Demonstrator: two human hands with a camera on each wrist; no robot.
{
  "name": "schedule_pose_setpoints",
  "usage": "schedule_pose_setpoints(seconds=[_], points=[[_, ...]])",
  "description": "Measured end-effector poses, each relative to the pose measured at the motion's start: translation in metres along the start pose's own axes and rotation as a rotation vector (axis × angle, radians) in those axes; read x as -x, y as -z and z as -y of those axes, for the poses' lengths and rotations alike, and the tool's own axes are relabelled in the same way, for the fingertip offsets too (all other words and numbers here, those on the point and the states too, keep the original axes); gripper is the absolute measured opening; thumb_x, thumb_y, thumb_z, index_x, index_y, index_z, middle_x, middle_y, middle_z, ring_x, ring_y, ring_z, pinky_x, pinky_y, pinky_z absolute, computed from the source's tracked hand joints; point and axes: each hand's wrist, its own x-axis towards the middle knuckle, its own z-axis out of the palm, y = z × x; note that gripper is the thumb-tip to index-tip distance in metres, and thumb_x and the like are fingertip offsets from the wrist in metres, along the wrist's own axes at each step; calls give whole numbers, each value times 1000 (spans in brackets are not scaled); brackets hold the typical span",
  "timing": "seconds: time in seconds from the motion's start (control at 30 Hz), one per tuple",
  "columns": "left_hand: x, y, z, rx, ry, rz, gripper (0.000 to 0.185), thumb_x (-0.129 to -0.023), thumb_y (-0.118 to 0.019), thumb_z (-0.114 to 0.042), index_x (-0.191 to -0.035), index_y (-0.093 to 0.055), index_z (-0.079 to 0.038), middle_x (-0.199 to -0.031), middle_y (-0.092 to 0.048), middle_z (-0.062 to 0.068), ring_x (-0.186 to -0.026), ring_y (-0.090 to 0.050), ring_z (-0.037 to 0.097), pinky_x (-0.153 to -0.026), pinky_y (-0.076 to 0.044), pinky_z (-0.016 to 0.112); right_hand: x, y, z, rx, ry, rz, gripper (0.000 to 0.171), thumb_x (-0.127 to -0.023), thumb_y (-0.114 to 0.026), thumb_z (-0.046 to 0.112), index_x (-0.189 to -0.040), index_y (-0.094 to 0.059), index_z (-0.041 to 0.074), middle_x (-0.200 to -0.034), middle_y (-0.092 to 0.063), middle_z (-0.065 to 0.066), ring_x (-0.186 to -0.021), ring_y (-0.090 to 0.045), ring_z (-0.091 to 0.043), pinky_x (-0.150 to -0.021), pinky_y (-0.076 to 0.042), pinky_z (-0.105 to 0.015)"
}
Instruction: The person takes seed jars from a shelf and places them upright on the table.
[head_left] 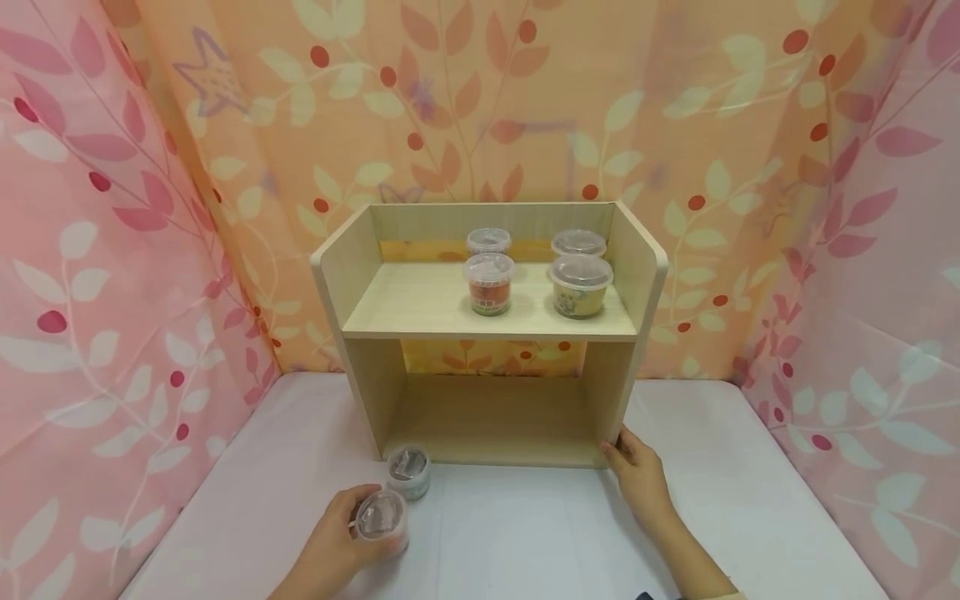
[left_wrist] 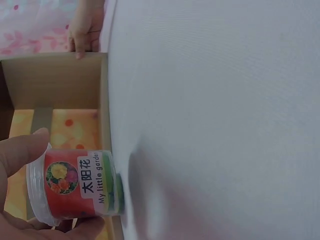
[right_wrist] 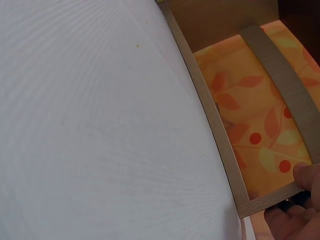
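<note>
My left hand (head_left: 337,537) grips a small clear-lidded plastic cup (head_left: 381,518) in front of the shelf's left side. In the left wrist view, fingers and thumb curl round the lidded end of this cup (left_wrist: 75,185); its red label has a flower picture and reads "My little garden". Just beyond it, a second lidded cup (head_left: 408,472) stands at the shelf's front left corner. My right hand (head_left: 641,475) holds the lower front edge of the wooden shelf's (head_left: 487,336) right side panel, thumb inside and fingers outside in the right wrist view.
On the upper board stand two narrow lidded cups, the front one (head_left: 490,287) with an orange-red label, and two wider tubs, the front one (head_left: 581,287) yellowish. A white cloth covers the table (head_left: 510,533). Patterned curtains (head_left: 465,108) enclose the back and sides.
</note>
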Motion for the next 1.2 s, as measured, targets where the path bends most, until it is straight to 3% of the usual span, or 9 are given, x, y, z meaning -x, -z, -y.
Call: schedule_pose_setpoints(seconds=[0.3,0.77,1.07,1.2], points=[[-3,-10,6,-51,-34,-11,89,-63,-99,-28,-137,-55,-5,-135,-58,14,-122,-59,31,-103,-48,54,1,1,-3,3,10,7,58,-105,-61,18,-152,-39,-7,-145,-52,-31,-131,-56,-42,-103,-49,-45],[-4,-15,9,-45,-49,-8,89,-63,-99,-29,-136,-54,-2,-133,-58,15,-123,-58,34,-105,-47,56,1,0,-7,-4,6,17,58,-105,-60,15,-153,-37,-8,-147,-49,-31,-134,-52,-43,-103,-47,-46],[-3,-12,5,-85,-66,11,94,-63,-99,-30,-139,-52,0,-135,-57,18,-125,-57,37,-106,-46,60,1,1,1,-25,1,18,59,-105,-60,15,-152,-37,-10,-147,-48,-32,-135,-51,-42,-105,-46,-45],[-2,-4,-3,-38,-69,31,100,-66,-98,-32,-145,-46,0,-141,-53,19,-130,-54,38,-109,-45,56,-1,-1,-4,-22,20,12,58,-105,-61,15,-152,-38,-8,-148,-48,-30,-135,-51,-42,-104,-46,-45]])
